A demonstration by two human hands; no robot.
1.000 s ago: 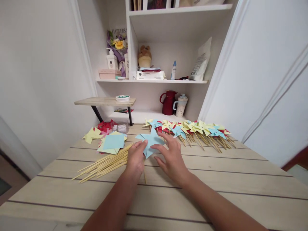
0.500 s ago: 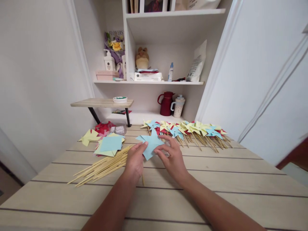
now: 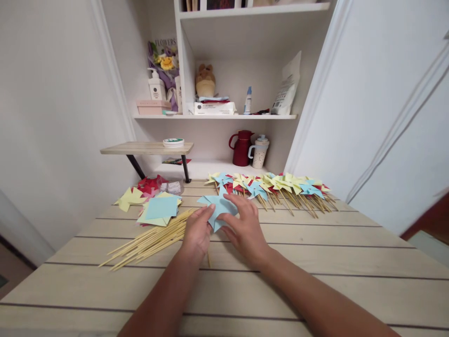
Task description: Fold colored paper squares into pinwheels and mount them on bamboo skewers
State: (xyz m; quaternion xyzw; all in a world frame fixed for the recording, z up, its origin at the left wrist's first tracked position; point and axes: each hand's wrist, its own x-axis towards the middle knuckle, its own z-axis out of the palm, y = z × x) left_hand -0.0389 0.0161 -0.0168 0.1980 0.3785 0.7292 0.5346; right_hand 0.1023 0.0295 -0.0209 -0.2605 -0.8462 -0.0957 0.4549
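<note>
A light blue paper pinwheel (image 3: 218,206) is held up over the table, its blades facing me. My left hand (image 3: 197,230) is closed on its lower left side, thumb pressed on the paper. Below that hand the end of a thin wooden stick (image 3: 209,260) shows; the rest is hidden. My right hand (image 3: 247,229) is curled around the right side of the pinwheel, thumb and index finger on its blades. Just left of my left hand lies a bundle of wooden skewers (image 3: 150,243).
Finished pinwheels on sticks (image 3: 280,187) lie along the back right. Square blue and yellow paper sheets (image 3: 162,207), a yellow folded pinwheel (image 3: 129,199), red paper ones (image 3: 149,185) and a clear plastic box (image 3: 172,187) are at the left. A small raised stand (image 3: 140,148) rises behind them.
My right hand has moved left over the pinwheel, its thumb and index finger now covering the right blades. The left hand keeps its hold. The view has shifted slightly.
</note>
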